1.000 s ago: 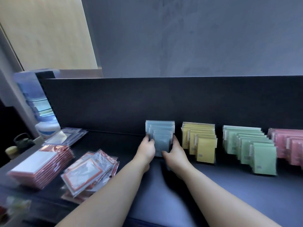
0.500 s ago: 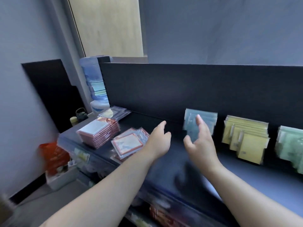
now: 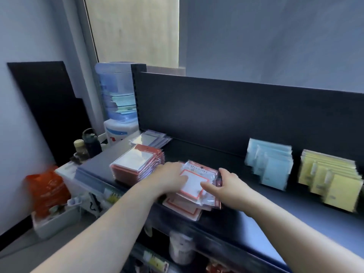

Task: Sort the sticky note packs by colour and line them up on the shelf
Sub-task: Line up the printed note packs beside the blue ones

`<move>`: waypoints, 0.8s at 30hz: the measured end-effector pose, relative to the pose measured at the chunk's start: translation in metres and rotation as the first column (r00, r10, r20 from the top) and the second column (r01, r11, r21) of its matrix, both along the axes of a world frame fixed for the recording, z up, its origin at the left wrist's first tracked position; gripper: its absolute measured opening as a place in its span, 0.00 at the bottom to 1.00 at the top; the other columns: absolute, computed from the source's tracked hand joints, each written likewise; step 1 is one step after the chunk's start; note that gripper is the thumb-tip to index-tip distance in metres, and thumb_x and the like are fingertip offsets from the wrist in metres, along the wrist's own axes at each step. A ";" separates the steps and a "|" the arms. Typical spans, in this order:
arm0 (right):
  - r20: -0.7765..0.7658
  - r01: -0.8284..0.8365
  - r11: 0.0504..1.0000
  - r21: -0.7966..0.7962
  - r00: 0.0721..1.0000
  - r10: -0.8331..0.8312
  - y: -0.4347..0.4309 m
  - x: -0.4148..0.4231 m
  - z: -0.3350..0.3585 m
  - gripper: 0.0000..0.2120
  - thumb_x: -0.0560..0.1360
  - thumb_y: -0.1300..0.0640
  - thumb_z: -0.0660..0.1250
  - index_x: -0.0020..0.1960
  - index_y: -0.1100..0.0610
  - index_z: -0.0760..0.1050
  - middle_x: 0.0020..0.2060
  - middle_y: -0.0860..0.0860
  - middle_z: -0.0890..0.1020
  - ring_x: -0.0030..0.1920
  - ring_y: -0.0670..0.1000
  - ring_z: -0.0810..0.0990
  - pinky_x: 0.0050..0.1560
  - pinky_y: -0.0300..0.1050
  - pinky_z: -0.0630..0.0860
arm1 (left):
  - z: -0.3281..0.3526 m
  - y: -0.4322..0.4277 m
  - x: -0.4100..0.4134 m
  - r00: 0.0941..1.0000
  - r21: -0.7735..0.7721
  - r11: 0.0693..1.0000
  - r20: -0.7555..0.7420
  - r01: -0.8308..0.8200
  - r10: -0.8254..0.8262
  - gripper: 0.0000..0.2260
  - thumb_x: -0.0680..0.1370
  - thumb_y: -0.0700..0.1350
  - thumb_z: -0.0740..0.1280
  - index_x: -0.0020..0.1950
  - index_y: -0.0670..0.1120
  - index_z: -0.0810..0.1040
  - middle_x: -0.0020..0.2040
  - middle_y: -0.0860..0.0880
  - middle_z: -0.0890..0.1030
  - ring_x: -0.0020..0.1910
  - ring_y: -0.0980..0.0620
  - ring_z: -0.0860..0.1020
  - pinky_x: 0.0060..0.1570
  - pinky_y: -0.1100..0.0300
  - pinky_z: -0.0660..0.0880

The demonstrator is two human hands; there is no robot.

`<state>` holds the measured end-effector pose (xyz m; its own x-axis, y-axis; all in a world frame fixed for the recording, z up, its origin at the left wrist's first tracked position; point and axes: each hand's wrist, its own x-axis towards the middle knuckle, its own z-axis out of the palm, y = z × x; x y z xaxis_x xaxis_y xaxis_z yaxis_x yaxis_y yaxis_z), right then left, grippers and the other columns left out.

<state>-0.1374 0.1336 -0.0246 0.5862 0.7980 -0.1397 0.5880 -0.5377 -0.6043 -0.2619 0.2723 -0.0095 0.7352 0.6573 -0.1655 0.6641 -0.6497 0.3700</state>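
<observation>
A loose pile of red-bordered white packs (image 3: 194, 186) in clear wrappers lies at the front edge of the dark shelf (image 3: 275, 211). My left hand (image 3: 169, 178) rests flat on the pile's left side. My right hand (image 3: 224, 184) grips the pile's right edge, thumb on top. Left of it stands a neat stack of red packs (image 3: 137, 164). Behind that lie a few pale packs (image 3: 151, 139). To the right, a row of blue packs (image 3: 270, 165) and a row of yellow packs (image 3: 331, 178) lean against the back panel.
A water dispenser (image 3: 118, 103) stands left of the shelf's upright, with a dark flask (image 3: 91, 142) and a jar beside it. An orange bag (image 3: 49, 192) sits in a white bin on the floor. Lower shelves hold more goods.
Both hands left the blue row and moved left onto the red-bordered pile. The view swung left, so the green and pink rows went out of frame.
</observation>
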 end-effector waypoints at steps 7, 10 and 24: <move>-0.124 0.186 0.983 0.007 0.975 -0.184 0.012 -0.008 -0.006 0.41 0.66 0.34 0.69 0.74 0.39 0.56 0.64 0.50 0.67 0.57 0.50 0.74 0.60 0.43 0.70 | -0.011 0.019 -0.006 0.984 -0.008 0.984 0.038 0.177 -0.177 0.16 0.80 0.52 0.56 0.66 0.47 0.69 0.67 0.42 0.66 0.66 0.41 0.66 0.67 0.49 0.65; -0.104 0.236 0.972 -0.008 0.966 -0.235 0.009 -0.020 -0.004 0.27 0.74 0.40 0.65 0.71 0.36 0.62 0.62 0.50 0.66 0.54 0.48 0.72 0.56 0.41 0.67 | -0.014 0.023 0.003 0.959 0.030 0.962 0.081 0.270 -0.272 0.20 0.81 0.53 0.56 0.70 0.45 0.65 0.75 0.43 0.58 0.73 0.42 0.56 0.71 0.48 0.60; -0.113 0.581 0.814 0.018 0.810 -0.576 -0.015 -0.047 -0.006 0.26 0.62 0.41 0.75 0.55 0.50 0.73 0.54 0.49 0.77 0.48 0.48 0.79 0.48 0.47 0.78 | -0.028 0.040 0.020 0.947 -0.130 0.956 0.228 0.261 -0.228 0.27 0.81 0.60 0.46 0.58 0.43 0.76 0.58 0.42 0.71 0.58 0.41 0.68 0.56 0.51 0.67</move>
